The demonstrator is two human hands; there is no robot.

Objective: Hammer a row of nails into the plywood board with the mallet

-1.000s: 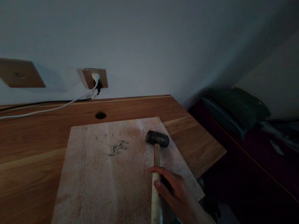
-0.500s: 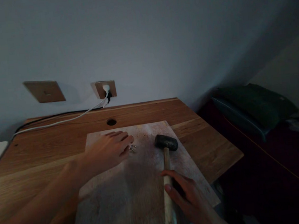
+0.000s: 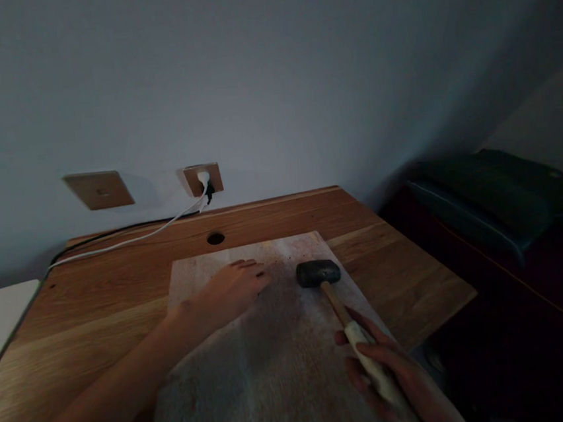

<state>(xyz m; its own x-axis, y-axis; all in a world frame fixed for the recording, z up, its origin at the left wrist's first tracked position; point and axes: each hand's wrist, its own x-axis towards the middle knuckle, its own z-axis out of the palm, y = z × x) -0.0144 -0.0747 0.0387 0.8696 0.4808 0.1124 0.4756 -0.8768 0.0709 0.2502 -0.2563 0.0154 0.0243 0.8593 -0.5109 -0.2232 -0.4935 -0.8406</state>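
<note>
In the head view my left hand (image 3: 241,284) rests palm down on the wooden board (image 3: 212,377), its fingers curled over the board's upper part. Whatever lies under or within those fingers is hidden. My right hand (image 3: 383,360) is closed round the pale, wrapped lower part of a rubber mallet's (image 3: 319,273) handle. The mallet's black head is over the board's right side, to the right of my left hand. I cannot tell whether the head touches the board.
The board lies on a wooden desk (image 3: 104,281) with a round cable hole (image 3: 216,238). White and black cables (image 3: 116,248) run to a wall socket (image 3: 203,180). A white flat object (image 3: 3,317) is at the left edge, and a dark green cushion (image 3: 499,196) at the right.
My left hand has come to cover the small shiny metal pieces that showed beside its fingertips. The mallet's handle has tilted, its lower end swinging right, and my right hand has wrapped round it.
</note>
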